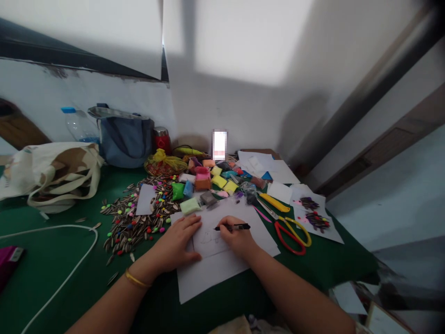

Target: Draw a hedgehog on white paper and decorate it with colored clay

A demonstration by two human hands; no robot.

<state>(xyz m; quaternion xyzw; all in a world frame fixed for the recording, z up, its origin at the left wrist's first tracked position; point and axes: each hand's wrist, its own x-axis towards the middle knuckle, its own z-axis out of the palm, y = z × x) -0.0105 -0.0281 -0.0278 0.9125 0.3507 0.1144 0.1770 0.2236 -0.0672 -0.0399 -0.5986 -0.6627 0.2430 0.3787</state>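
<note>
Right grip (pixel 238 239) curled round pen (pixel 242 227); left grip (pixel 178 243) palm-down.

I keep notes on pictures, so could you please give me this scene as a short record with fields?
Left hand: spread on the paper
Right hand: holds a black pen
Paper: has faint lines
Surface: green table
Left of paper: seeds mixed with small coloured balls
Right of paper: red-and-yellow scissors
Beyond paper: coloured packets
</note>
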